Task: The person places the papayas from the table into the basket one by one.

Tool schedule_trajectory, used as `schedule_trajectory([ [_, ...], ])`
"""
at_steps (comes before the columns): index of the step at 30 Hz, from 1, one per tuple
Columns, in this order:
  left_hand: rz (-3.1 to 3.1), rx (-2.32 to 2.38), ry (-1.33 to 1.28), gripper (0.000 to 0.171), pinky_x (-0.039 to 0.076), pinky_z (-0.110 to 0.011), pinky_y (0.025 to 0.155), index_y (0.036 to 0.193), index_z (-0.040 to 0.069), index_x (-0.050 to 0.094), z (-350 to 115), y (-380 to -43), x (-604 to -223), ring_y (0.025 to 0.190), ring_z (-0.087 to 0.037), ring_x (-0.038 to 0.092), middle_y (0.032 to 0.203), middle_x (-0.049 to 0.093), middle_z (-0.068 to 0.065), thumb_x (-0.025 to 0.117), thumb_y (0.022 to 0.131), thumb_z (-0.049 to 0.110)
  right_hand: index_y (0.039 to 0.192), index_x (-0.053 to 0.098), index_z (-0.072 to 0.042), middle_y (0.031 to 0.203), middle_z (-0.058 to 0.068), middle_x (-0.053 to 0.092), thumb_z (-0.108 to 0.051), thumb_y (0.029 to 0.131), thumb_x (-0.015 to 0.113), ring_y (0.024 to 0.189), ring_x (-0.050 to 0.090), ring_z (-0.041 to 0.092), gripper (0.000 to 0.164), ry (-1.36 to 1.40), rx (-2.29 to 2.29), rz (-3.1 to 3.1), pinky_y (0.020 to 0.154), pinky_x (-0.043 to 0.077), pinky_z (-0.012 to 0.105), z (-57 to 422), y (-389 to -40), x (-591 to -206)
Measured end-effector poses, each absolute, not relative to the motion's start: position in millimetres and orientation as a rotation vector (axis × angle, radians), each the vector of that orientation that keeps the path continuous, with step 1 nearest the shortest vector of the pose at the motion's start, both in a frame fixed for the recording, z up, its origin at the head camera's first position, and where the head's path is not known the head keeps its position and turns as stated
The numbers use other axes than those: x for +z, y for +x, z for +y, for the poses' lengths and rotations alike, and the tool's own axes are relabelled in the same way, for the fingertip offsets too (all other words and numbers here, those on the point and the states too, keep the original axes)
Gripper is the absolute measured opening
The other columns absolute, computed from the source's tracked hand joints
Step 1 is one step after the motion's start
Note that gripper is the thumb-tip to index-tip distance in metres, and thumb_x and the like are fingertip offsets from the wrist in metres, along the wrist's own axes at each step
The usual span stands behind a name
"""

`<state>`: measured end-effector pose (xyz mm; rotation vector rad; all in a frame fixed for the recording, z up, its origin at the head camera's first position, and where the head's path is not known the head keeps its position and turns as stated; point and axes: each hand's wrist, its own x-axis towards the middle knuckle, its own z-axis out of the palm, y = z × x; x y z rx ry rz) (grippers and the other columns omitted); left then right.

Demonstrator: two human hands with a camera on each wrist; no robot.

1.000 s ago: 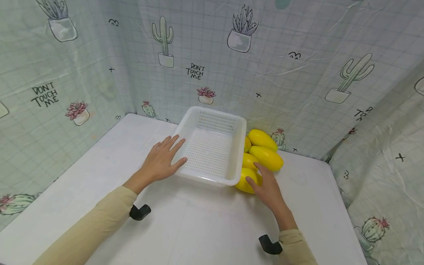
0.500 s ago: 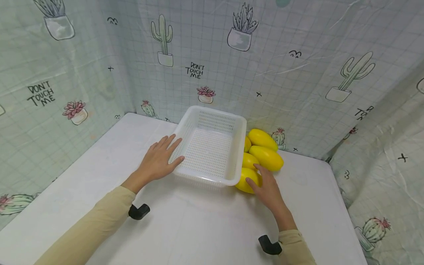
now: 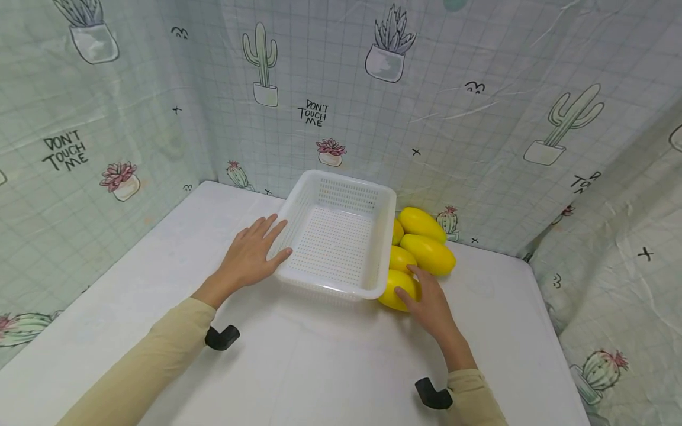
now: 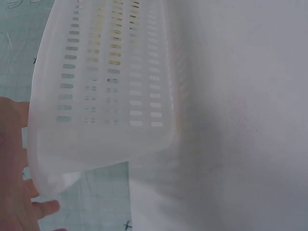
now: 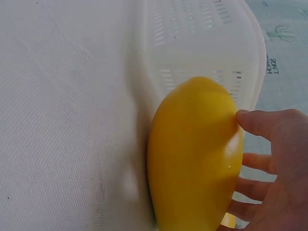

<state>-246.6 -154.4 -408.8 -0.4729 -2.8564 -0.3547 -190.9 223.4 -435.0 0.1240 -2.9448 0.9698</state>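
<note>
A white perforated plastic basket [image 3: 335,248] stands at the back of the table with nothing in it. My left hand [image 3: 245,254] is spread with straight fingers at its left rim; the left wrist view shows the fingers beside the basket's outer edge. Against the basket's right side lies a smooth yellow mango [image 3: 391,293], the nearest of the group. Over it is my right hand [image 3: 433,305], fingers loosely extended. In the right wrist view the thumb tip meets the mango's upper side, and the other fingers lie along the same side without wrapping round it.
Several more yellow mangoes [image 3: 428,254] lie together behind the nearest one, right of the basket. A patterned cloth [image 3: 341,77] walls in the white table [image 3: 319,361] at the back and sides. Black angled pieces [image 3: 222,337] sit at both wrists.
My left hand has drawn slightly left, its fingertips moving from over the basket's inside back to the rim. The right hand, basket and mangoes have stayed in place.
</note>
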Motion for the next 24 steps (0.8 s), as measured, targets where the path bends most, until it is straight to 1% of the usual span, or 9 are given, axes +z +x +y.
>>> schedule_trajectory([
  [7, -2.87, -0.366, -0.451, 0.068, 0.021, -0.057, 0.106, 0.145, 0.018, 0.025, -157, -249, -408, 0.138, -0.034, 0.02, 0.152, 0.021, -0.01, 0.043, 0.089, 0.053, 0.138, 0.034, -0.016, 0.144, 0.01, 0.036, -0.043, 0.086, 0.057, 0.134, 0.029, 0.032, 0.063, 0.11, 0.972, -2.963, 0.109, 0.024, 0.054, 222, -192, -436],
  [13, -2.873, -0.369, -0.462, 0.067, 0.022, -0.058, 0.105, 0.145, 0.017, 0.026, -160, -252, -410, 0.138, -0.035, 0.021, 0.151, 0.022, -0.012, 0.041, 0.09, 0.052, 0.138, 0.033, -0.017, 0.145, 0.01, 0.034, -0.045, 0.086, 0.056, 0.134, 0.029, 0.032, 0.064, 0.092, 0.972, -2.975, 0.109, 0.023, 0.054, 222, -192, -437],
  [20, -2.902, -0.444, -0.463, 0.065, 0.022, -0.058, 0.105, 0.146, 0.019, 0.023, -164, -256, -413, 0.138, -0.035, 0.019, 0.152, 0.02, -0.01, 0.036, 0.092, 0.053, 0.138, 0.033, -0.017, 0.145, 0.01, 0.035, -0.045, 0.086, 0.056, 0.134, 0.029, 0.032, 0.064, 0.118, 0.958, -2.974, 0.109, 0.023, 0.054, 223, -192, -438],
  [24, -2.908, -0.517, -0.464, 0.062, 0.022, -0.06, 0.104, 0.146, 0.019, 0.023, -167, -257, -414, 0.138, -0.035, 0.02, 0.152, 0.02, -0.01, 0.037, 0.093, 0.049, 0.138, 0.033, -0.018, 0.145, 0.009, 0.034, -0.046, 0.085, 0.057, 0.134, 0.03, 0.031, 0.065, 0.119, 0.954, -2.986, 0.109, 0.023, 0.053, 223, -192, -438],
])
